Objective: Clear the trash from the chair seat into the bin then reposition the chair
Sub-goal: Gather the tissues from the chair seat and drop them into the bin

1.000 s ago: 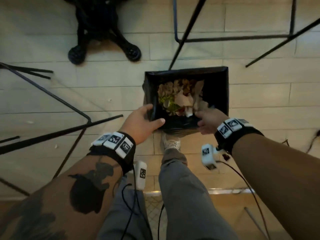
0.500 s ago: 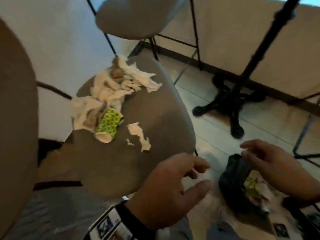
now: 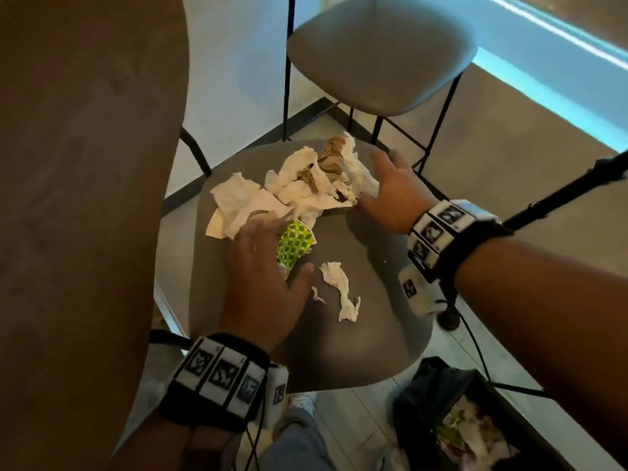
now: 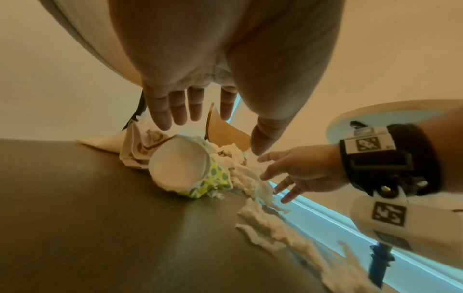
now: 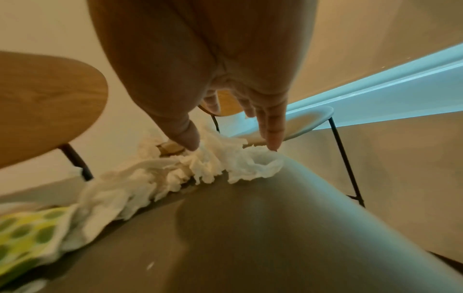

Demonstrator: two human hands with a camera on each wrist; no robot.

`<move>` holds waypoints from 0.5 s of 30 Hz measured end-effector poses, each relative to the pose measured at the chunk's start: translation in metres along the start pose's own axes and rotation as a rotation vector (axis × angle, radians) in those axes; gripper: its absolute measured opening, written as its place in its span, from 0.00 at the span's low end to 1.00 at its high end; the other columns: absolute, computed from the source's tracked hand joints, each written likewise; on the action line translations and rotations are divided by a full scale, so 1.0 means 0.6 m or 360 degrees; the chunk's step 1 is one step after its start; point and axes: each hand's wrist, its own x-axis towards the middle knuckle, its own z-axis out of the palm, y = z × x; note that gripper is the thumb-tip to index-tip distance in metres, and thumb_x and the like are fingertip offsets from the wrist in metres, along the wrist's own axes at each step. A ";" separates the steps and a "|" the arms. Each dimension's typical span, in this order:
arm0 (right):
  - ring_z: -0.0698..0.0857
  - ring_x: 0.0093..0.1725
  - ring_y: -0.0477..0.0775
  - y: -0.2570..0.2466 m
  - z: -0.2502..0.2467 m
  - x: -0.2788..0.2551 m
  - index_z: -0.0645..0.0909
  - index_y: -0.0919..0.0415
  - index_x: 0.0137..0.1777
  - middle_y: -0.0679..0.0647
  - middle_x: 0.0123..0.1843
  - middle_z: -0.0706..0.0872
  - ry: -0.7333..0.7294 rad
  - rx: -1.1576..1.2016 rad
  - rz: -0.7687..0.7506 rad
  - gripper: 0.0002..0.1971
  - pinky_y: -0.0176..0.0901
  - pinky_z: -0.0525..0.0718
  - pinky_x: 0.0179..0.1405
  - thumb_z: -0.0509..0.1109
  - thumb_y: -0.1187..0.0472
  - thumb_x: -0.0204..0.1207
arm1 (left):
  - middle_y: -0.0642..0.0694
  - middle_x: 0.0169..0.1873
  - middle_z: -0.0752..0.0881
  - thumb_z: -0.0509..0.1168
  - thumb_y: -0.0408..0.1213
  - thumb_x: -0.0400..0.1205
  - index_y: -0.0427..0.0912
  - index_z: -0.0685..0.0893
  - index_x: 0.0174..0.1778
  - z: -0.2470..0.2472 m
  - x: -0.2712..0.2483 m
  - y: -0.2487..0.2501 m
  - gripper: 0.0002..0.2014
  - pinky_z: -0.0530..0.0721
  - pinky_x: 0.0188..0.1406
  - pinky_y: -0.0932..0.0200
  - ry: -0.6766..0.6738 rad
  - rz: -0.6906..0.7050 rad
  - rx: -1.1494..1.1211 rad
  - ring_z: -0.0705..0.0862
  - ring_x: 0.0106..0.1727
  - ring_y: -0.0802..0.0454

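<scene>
The chair seat point(image 3: 356, 334) is dark grey and takes up the middle of the head view, and most of the trash sits on its far half, so by the look of it the clearing is only partly done. The bin point(image 3: 424, 396), black-lined, stands on the floor just off the seat's near right corner and already has paper and something green-yellow in it, so some trash is in. Left to do, as a judgement: the whole pile on the seat, then moving the chair, which looks not yet begun. Biggest item is the heap of crumpled white napkins point(image 3: 316, 185) with brown paper mixed in, at the far side of the seat. Next, a flatter folded napkin point(image 3: 238, 205) at the left edge, touching the heap. Then the green-dotted paper cup point(image 3: 294, 244) lying on its side, crushed, base toward the left wrist camera. Smallest, a torn tissue strip point(image 3: 341, 290) alone nearer the front, apart from the rest. The left hand point(image 3: 268, 277) hovers right over the cup, fingers straight and slightly spread, thumb out, gripping nothing; the cup lies just under the fingertips, contact not clear. The right hand point(image 3: 390, 192) is flat and open at the heap's right edge, fingers point(image 5: 273, 128) spread, their tips touching the napkin, nothing pinched.
</scene>
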 end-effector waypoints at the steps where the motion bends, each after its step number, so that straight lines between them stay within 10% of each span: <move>1: 0.73 0.80 0.71 -0.006 0.003 0.021 0.46 0.35 0.86 0.60 0.90 0.53 -0.0034 0.0001 0.0014 0.45 0.63 0.81 0.73 0.71 0.51 0.79 | 0.44 0.80 0.68 0.76 0.49 0.78 0.51 0.69 0.79 0.007 0.010 -0.003 0.35 0.75 0.78 0.44 -0.0045 -0.0038 0.0049 0.68 0.81 0.45; 4: 0.65 0.85 0.70 -0.019 0.016 0.056 0.43 0.35 0.88 0.59 0.90 0.53 -0.0152 -0.0130 0.0003 0.46 0.65 0.73 0.79 0.71 0.52 0.79 | 0.44 0.82 0.66 0.74 0.50 0.79 0.54 0.65 0.83 0.026 0.026 -0.013 0.37 0.74 0.80 0.40 -0.0226 -0.0174 0.0157 0.65 0.83 0.42; 9: 0.76 0.72 0.61 -0.003 0.044 0.053 0.75 0.47 0.75 0.55 0.70 0.78 -0.0169 -0.0462 -0.0078 0.31 0.57 0.72 0.73 0.63 0.39 0.71 | 0.49 0.80 0.72 0.73 0.48 0.80 0.54 0.71 0.80 0.034 0.026 -0.023 0.32 0.74 0.79 0.45 -0.0313 -0.0195 0.0256 0.68 0.81 0.45; 15: 0.82 0.52 0.48 0.020 0.039 0.011 0.84 0.51 0.60 0.48 0.53 0.83 -0.0061 -0.0157 -0.0181 0.10 0.40 0.80 0.56 0.70 0.59 0.80 | 0.48 0.71 0.82 0.74 0.41 0.80 0.49 0.80 0.75 0.026 0.020 -0.023 0.25 0.82 0.73 0.43 -0.0283 -0.0125 0.0130 0.77 0.74 0.47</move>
